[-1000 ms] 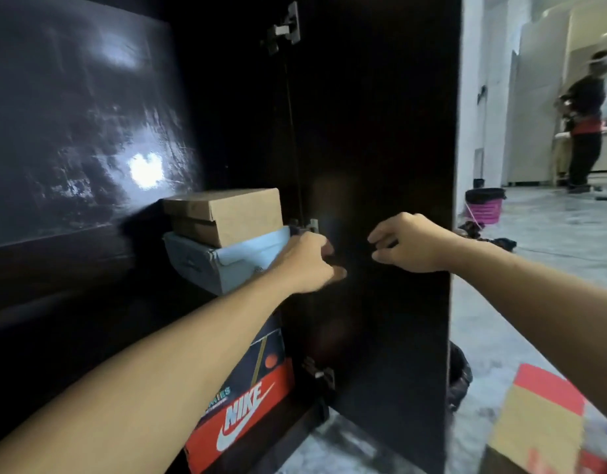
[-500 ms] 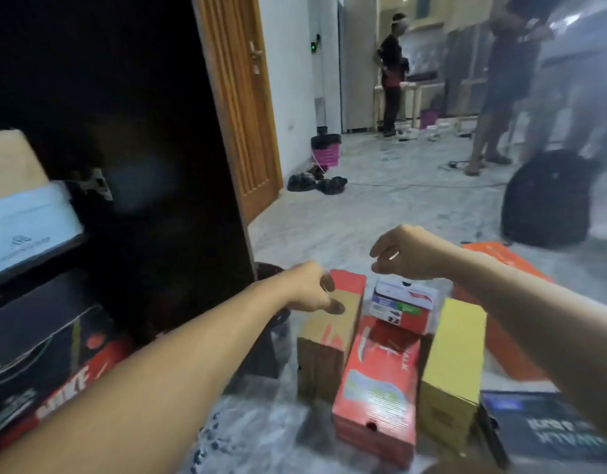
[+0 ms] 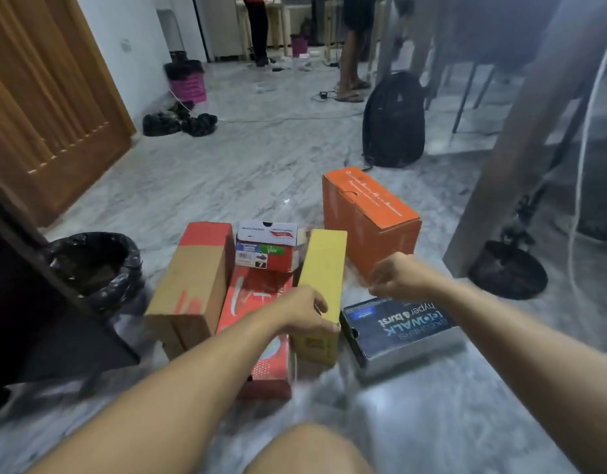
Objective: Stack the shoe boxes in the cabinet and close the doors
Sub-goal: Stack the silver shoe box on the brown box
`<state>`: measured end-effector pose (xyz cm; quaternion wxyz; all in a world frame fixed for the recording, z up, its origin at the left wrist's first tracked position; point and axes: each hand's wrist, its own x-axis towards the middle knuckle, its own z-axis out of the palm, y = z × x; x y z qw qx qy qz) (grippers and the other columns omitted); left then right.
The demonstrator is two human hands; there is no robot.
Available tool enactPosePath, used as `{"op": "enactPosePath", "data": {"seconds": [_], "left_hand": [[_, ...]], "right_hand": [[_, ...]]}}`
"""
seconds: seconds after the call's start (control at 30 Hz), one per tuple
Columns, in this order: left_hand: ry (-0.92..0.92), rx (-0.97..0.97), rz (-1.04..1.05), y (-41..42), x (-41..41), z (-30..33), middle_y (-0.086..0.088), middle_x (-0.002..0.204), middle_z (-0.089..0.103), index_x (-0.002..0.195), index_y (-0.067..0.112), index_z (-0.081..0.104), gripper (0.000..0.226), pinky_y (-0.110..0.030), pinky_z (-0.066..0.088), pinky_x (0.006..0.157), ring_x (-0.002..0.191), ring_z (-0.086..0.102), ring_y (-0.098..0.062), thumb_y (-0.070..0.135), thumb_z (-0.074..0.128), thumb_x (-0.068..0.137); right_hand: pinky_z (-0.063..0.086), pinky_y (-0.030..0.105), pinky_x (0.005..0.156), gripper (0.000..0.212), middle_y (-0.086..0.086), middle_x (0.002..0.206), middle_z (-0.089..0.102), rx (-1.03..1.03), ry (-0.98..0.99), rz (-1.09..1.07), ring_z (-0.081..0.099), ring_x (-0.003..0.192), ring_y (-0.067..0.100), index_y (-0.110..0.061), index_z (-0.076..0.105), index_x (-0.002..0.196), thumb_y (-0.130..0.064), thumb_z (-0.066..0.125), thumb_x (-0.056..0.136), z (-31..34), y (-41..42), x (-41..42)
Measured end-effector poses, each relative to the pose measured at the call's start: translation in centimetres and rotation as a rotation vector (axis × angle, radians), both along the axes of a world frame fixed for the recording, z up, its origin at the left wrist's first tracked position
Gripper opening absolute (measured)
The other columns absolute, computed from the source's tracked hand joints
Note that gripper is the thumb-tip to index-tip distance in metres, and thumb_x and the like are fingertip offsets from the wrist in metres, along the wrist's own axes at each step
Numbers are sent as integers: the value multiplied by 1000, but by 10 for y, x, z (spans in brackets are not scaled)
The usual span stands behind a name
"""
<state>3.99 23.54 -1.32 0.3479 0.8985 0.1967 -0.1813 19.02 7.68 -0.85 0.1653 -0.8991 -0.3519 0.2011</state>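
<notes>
Yellow shoe box [image 3: 322,275], on the marble floor [image 3: 247,172]: left hand [image 3: 307,311] rests over its near end, fingers curled on the edge. Right hand [image 3: 394,277]: loosely curled, holding nothing, just above the dark blue box [image 3: 398,331]. Left of yellow: red box [image 3: 257,336], then tan-and-red box [image 3: 192,285]. Far right: orange box [image 3: 370,217]. Far left: bin with black liner [image 3: 97,265].

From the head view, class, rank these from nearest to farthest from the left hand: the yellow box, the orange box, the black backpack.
1. Yellow box: under the left hand, touching it.
2. Orange box: standing behind, to the right.
3. Black backpack: farther back on the floor.
</notes>
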Motion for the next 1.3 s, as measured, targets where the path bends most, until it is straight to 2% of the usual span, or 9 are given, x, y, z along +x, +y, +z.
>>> {"op": "enactPosePath", "data": {"seconds": [0.13,0.3,0.4,0.5,0.63,0.83,1.07,1.17,1.3], "left_hand": [[54,-70,26,-32,21,-47,-6,79,70,86,7,70,38,-31,55,69,69,60,-12,38,81,68],[127,-177,112,-54,46,-102,0,76,63,75,15,61,21,-24,48,59,66,54,-10,28,77,77],[147,-307,257,-57,53,-124,0,87,65,82,16,61,16,-26,54,73,80,60,-13,24,74,81],[208,-447,364,-63,58,-138,4,89,53,92,15,48,23,-18,42,58,77,52,-10,24,69,88],[233,-570,435,-66,59,-158,1,120,54,125,12,45,58,-29,43,69,104,55,-21,32,76,80],[-9,-684,485,-80,60,-164,2,110,70,122,12,57,83,-23,51,84,98,66,-14,17,83,43],[-324,-557,401,-85,51,-86,6,117,59,136,16,42,77,-3,43,60,98,55,-6,-5,77,71],[-519,-472,411,-80,42,-46,4,123,58,137,15,41,82,-15,44,80,101,55,-6,-1,82,68],[-708,-465,406,-63,30,6,15,106,62,121,21,49,73,-6,48,63,79,62,9,-2,86,63]], "right_hand": [[43,21,75,35,5,111,71,-71,45,-98,61,88,14,-10,70,114,-28,72,84,-45,-29,23],[46,28,89,46,6,123,67,-150,42,-268,61,111,24,-14,66,121,-34,72,80,-99,-62,60],[48,29,78,40,7,111,68,-122,23,-378,62,95,25,-13,63,110,-27,74,74,-121,-79,77],[51,37,88,66,11,118,62,-93,58,-546,60,104,30,-11,53,120,-29,80,64,-150,-100,97],[53,42,89,76,9,114,65,-1,242,-661,63,100,27,-10,53,119,-33,86,55,-173,-117,104],[52,39,87,56,10,113,67,144,141,-774,63,98,28,-10,61,116,-26,85,67,-144,-121,100],[41,42,105,84,10,134,54,440,-103,-812,52,122,29,-11,44,136,-45,82,69,-58,-133,93],[44,42,102,79,8,125,58,553,-151,-825,56,115,27,-12,49,126,-48,83,65,-18,-134,87],[48,37,93,50,6,112,67,576,-181,-800,61,107,26,-14,64,102,-47,79,69,39,-127,74]]}}
